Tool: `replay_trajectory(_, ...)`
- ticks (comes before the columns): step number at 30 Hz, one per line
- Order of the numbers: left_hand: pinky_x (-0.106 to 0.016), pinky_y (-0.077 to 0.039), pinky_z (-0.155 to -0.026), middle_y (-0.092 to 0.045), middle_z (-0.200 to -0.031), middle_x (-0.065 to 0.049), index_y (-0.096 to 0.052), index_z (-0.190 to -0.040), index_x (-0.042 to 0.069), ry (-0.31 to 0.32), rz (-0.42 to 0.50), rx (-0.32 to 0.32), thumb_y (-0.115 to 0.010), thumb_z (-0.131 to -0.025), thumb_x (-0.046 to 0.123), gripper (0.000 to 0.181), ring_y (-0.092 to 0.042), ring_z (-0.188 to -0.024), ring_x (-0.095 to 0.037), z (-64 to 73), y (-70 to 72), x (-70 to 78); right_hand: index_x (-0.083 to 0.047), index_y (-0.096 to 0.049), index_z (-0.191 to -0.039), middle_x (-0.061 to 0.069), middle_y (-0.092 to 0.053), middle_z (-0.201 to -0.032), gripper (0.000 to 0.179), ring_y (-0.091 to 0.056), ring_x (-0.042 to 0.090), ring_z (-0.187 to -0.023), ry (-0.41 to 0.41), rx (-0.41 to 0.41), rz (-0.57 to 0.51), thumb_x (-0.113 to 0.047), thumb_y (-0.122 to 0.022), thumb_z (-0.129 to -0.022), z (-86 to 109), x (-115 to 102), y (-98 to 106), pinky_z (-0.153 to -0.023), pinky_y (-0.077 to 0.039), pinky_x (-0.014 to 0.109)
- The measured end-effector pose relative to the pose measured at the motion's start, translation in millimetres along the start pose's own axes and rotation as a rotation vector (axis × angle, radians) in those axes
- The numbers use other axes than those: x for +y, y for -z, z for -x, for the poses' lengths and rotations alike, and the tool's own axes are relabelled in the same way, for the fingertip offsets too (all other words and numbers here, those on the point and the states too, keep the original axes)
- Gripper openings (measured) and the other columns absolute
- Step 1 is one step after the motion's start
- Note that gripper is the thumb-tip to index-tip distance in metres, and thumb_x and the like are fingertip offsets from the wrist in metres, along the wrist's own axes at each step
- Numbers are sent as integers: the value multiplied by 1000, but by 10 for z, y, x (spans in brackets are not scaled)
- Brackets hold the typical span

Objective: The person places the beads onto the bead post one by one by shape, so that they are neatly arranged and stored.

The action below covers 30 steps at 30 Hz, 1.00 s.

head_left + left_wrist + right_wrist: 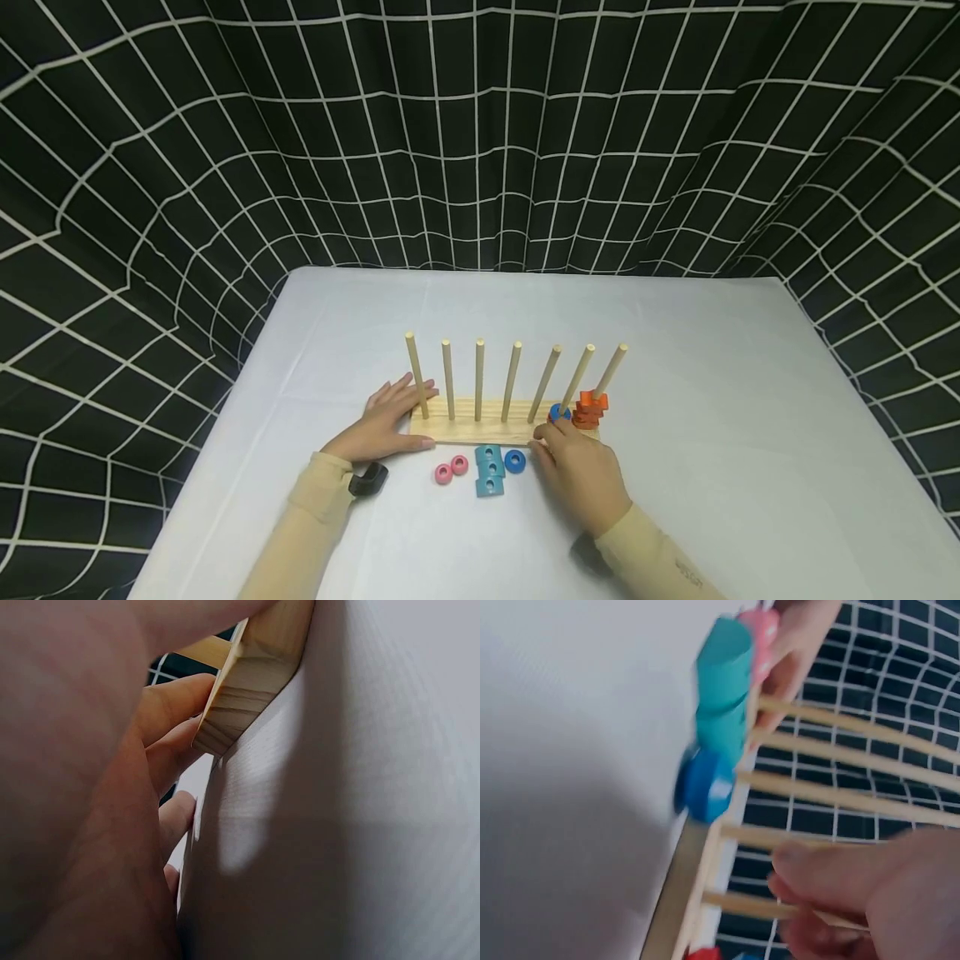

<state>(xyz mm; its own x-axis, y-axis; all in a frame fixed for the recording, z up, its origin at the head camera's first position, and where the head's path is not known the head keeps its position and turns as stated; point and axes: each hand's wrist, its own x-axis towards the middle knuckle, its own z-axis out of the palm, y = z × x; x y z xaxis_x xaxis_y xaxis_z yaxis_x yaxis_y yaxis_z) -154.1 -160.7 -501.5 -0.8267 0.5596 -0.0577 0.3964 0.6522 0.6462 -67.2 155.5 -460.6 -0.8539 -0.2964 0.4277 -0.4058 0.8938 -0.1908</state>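
My left hand (382,429) grips the left end of a wooden peg board (465,431), thumb along the front edge and fingers at the back; its end grain (244,694) shows in the left wrist view. At the second peg from the right, my right hand (585,471) is beside a blue bead (558,412) that sits low on that peg. The right wrist view blurs this hand, its fingers (810,877) loosely bent with no bead visible between them. Orange-red pieces (588,412) are stacked on the rightmost peg. Something red shows under the blue bead.
In front of the board lie two pink beads (459,465), three teal pieces (490,485) in a column and a round blue bead (515,462). Several tall pegs (478,379) rise from the board. A white cloth covers the table (675,350); dark grid curtains (480,125) surround it.
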Motion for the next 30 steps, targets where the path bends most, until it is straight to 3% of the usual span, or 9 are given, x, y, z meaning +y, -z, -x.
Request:
replay_trajectory(5,-48,2,-119,-29,-156,6,-38,-147,26,7,-1,-3,-72,-79,53,81,-5,-149,-22,-8,12,16,-22,-70,-104,-10,-58,-88,25,-49,2,-62,87,-198,-78,-21,-77,-81,-4,-99,5,-51,-45,18)
replay_trajectory(9,-48,2,-119,-29,-156,5,-38,-147,25,17,5,-6,-72,-79,52,81,-4,-149,-22,-4,22,33,-22,-69,-108,-9,-55,-91,29,-49,3,-66,140,-271,-71,-16,-76,-80,19,-124,-22,-51,-46,18)
replay_trajectory(18,-47,2,-119,-29,-156,4,-39,-147,24,14,11,-3,-72,-79,51,81,-5,-149,-23,10,6,26,-20,-67,-106,-7,-59,-97,29,-62,8,-78,167,-264,-46,-7,-74,-81,62,-130,-51,-61,-55,26)
replay_trajectory(24,-46,3,-119,-29,-157,3,-39,-147,23,10,15,0,-72,-79,51,81,-5,-149,-24,13,9,29,-21,-66,-104,-8,-62,-93,26,-61,7,-69,185,-259,-17,-14,-75,-81,65,-126,-31,-54,-52,25)
replay_trajectory(30,-47,2,-119,-30,-156,3,-39,-147,23,18,13,-2,-72,-79,51,81,-5,-149,-23,21,20,44,-22,-64,-108,-8,-59,-97,29,-55,4,-69,172,-147,-47,-21,-76,-81,17,-120,106,-49,-46,19)
